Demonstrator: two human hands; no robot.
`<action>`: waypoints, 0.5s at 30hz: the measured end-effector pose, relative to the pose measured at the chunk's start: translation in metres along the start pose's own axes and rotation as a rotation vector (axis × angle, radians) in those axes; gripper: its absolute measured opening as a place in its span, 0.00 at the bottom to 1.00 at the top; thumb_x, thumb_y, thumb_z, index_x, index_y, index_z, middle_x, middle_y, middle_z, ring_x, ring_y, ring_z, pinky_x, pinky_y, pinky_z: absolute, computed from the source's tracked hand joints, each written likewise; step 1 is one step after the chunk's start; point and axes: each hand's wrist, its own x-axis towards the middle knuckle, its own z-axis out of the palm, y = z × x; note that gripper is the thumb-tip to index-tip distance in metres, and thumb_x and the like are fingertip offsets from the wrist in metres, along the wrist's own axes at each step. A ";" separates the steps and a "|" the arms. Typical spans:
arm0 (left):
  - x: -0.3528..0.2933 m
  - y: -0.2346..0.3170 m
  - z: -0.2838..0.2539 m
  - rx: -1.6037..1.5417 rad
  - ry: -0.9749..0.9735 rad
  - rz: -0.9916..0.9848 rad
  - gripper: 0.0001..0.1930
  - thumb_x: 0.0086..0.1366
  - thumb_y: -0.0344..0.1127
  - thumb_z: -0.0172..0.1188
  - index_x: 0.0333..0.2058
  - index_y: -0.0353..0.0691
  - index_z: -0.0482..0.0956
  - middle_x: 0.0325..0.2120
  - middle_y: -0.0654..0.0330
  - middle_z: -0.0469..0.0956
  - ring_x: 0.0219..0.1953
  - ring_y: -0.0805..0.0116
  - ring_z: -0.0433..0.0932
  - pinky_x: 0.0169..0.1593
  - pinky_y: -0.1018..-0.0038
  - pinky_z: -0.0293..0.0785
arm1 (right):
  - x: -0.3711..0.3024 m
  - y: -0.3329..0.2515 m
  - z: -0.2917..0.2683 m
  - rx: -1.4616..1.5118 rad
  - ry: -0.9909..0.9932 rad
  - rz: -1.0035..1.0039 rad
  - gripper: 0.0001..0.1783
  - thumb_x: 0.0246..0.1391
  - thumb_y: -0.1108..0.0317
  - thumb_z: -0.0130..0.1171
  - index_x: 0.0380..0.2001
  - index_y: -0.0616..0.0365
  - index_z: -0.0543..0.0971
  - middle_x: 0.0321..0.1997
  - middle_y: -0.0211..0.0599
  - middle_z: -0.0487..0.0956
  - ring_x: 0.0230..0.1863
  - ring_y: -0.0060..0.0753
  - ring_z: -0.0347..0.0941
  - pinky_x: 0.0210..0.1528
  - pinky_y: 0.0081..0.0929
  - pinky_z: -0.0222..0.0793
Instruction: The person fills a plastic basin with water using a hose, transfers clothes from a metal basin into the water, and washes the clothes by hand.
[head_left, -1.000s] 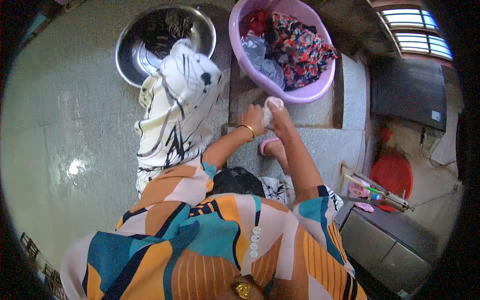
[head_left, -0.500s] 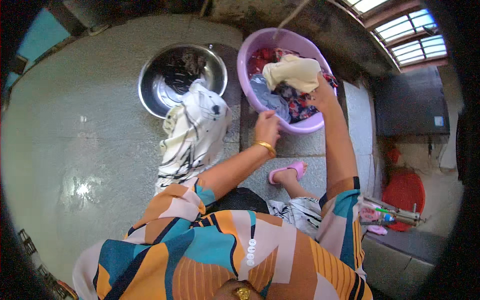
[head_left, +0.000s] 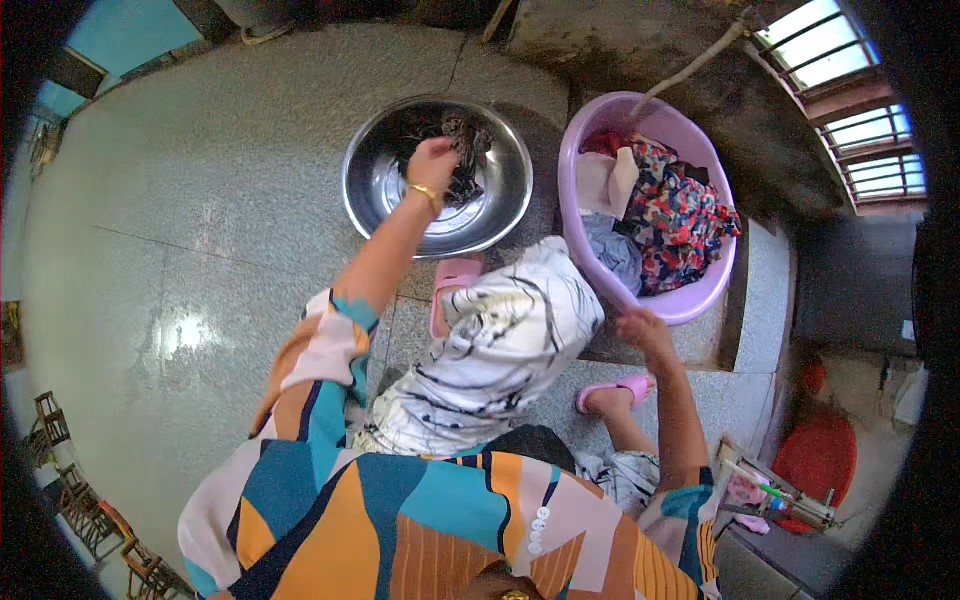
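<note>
Over the shiny metal basin (head_left: pixel 362 190) reaches my left hand (head_left: pixel 432 165), a gold bangle at its wrist. Its blurred fingers are at the dark wet cloth (head_left: pixel 466 150) in the basin; whether they grip it is hidden. My right hand (head_left: pixel 648 335) is just off the near rim of the purple tub (head_left: pixel 572 200), fingers loosely apart and nothing in them. Inside the tub lie a red and navy patterned cloth (head_left: pixel 672 225), a grey-blue cloth (head_left: pixel 612 248) and a pale cream cloth (head_left: pixel 622 180).
My knee in white patterned trousers (head_left: pixel 500 340) rises between basin and tub. Pink slippers (head_left: pixel 618 392) are on my feet. A stick (head_left: pixel 690 70) leans over the tub's far rim. At the right stand a dark box-shaped object (head_left: pixel 855 280) and a red round basin (head_left: pixel 818 465).
My right hand has let go of the cream cloth, which now lies in the tub, and come back to the near rim. The left hand has left the tub rim for the metal basin.
</note>
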 end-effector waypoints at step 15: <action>0.148 -0.212 -0.023 -0.517 0.217 -0.728 0.21 0.45 0.45 0.63 0.35 0.39 0.73 0.33 0.56 0.75 0.31 0.58 0.74 0.34 0.60 0.70 | -0.007 0.110 0.052 0.284 -0.096 0.369 0.15 0.52 0.67 0.44 0.41 0.65 0.71 0.39 0.37 0.74 0.39 0.28 0.69 0.42 0.22 0.64</action>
